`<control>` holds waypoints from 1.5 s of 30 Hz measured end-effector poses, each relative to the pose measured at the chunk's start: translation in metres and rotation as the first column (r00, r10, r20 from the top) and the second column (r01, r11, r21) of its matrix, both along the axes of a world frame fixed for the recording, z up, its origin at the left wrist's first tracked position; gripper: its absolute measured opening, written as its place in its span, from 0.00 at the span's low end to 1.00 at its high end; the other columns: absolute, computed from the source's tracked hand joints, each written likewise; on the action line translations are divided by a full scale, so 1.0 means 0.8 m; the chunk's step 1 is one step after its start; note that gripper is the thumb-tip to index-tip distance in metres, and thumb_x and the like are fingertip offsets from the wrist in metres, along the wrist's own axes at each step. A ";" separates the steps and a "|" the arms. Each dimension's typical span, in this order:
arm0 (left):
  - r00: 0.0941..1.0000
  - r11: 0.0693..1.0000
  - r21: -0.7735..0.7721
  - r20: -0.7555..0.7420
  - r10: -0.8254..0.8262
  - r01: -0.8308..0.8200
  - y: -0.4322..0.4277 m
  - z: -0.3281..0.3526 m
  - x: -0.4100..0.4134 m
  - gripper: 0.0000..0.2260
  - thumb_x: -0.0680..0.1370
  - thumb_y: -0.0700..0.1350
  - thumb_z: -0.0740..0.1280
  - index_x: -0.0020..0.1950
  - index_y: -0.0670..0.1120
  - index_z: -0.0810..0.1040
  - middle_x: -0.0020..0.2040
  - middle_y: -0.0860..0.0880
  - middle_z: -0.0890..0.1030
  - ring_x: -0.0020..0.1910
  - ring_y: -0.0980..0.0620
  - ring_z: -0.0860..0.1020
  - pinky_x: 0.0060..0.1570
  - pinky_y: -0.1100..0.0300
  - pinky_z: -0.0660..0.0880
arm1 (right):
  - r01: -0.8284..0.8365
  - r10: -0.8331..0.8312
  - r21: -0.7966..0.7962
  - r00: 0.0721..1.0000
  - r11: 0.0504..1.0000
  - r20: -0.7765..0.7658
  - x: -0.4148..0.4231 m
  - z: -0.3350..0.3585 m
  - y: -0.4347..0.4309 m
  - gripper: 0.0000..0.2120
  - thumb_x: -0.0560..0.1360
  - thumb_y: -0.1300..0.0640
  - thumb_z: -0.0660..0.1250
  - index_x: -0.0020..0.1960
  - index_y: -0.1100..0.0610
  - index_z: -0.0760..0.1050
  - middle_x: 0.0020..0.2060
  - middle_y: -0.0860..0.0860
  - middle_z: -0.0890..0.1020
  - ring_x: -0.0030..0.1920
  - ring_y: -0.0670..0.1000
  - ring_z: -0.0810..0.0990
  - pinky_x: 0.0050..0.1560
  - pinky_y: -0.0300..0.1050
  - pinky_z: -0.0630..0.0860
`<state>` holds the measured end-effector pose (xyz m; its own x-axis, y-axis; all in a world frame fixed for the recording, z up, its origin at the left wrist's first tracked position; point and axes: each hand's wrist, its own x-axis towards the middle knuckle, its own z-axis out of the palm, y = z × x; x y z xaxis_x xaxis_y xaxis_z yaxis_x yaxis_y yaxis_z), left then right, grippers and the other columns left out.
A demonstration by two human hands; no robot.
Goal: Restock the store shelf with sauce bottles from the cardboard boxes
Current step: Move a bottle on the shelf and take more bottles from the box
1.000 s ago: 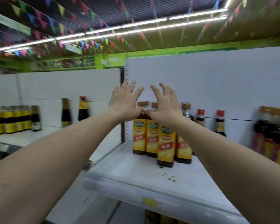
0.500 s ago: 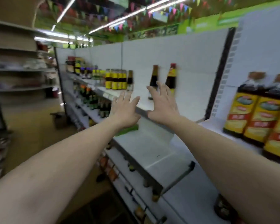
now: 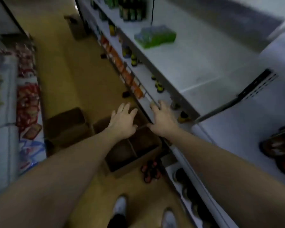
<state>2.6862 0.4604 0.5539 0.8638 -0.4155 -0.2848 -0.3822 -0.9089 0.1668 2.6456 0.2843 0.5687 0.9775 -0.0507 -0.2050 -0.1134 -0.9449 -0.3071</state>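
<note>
The open cardboard box sits on the floor straight below your hands, hard against the foot of the shelf unit, with a divider running across its inside. Its compartments are dark and blurred, so what they hold cannot be told. A second cardboard box stands just beside it on the left. A cluster of red-capped bottles lies on the floor at the first box's near right corner.

Your left hand hovers above the far end of the open box, fingers spread and straight, gripping nothing. Your right hand is beside it, over the edge of the lower shelf, equally spread and empty.

To the right, the white shelf carries a green wrapped pack near its far end, and dark bottle tops show at the right border. Yellow-labelled sauce bottles stand along the lower shelf below it. Red packets fill the rack across the aisle on the left. Your two white shoes show at the bottom.
</note>
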 end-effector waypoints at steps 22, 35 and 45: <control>0.841 0.987 -0.089 -0.537 0.062 -0.130 -0.008 -0.686 -0.197 0.43 0.78 0.60 0.71 0.85 0.50 0.51 0.85 0.45 0.50 0.83 0.42 0.49 0.78 0.43 0.60 | 0.372 -0.253 0.133 0.812 0.919 -0.526 -0.217 -0.705 -0.073 0.54 0.71 0.44 0.78 0.84 0.54 0.49 0.81 0.58 0.58 0.80 0.60 0.58 0.77 0.58 0.62; 0.871 0.830 -0.406 -0.459 0.177 -0.382 -0.058 -0.862 -0.225 0.40 0.73 0.51 0.79 0.81 0.47 0.65 0.78 0.46 0.70 0.77 0.43 0.67 0.70 0.58 0.61 | 0.742 -0.576 0.524 0.663 0.419 -0.478 -0.194 -0.865 -0.069 0.29 0.73 0.59 0.78 0.71 0.47 0.72 0.67 0.43 0.77 0.68 0.44 0.73 0.67 0.39 0.72; 0.890 0.623 -0.636 -0.318 0.328 -0.456 -0.104 -0.901 -0.228 0.21 0.70 0.41 0.79 0.62 0.41 0.82 0.58 0.45 0.85 0.59 0.55 0.79 0.57 0.74 0.71 | 0.745 -0.707 0.626 0.570 0.230 -0.419 -0.188 -0.907 -0.053 0.21 0.74 0.57 0.78 0.53 0.37 0.72 0.51 0.32 0.78 0.53 0.28 0.76 0.58 0.28 0.71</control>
